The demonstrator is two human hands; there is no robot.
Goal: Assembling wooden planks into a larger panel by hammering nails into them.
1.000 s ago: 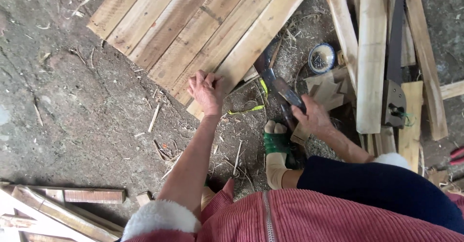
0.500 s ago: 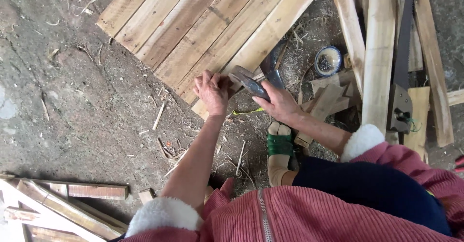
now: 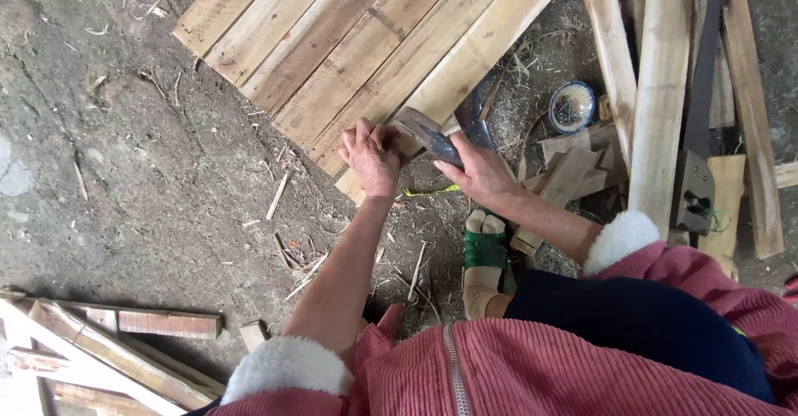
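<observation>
My left hand (image 3: pixel 371 155) presses down on the near corner of a panel of joined wooden planks (image 3: pixel 349 50) lying on the dirt floor, fingers together at the plank's edge. My right hand (image 3: pixel 480 169) grips a dark metal hatchet (image 3: pixel 438 132); its head sits right beside my left fingers at the plank's corner. My foot in a green sandal (image 3: pixel 485 250) rests just below the right hand.
A small blue bowl of nails (image 3: pixel 572 106) sits right of the hatchet. Loose planks (image 3: pixel 661 92) and a hand saw (image 3: pixel 698 133) lie at the right. Wood offcuts (image 3: pixel 569 175) lie by the foot. More scrap boards (image 3: pixel 125 341) lie at the lower left.
My right hand has brought the hatchet left from beside the offcuts to the plank corner, close to my left hand. The left hand has stayed on the plank.
</observation>
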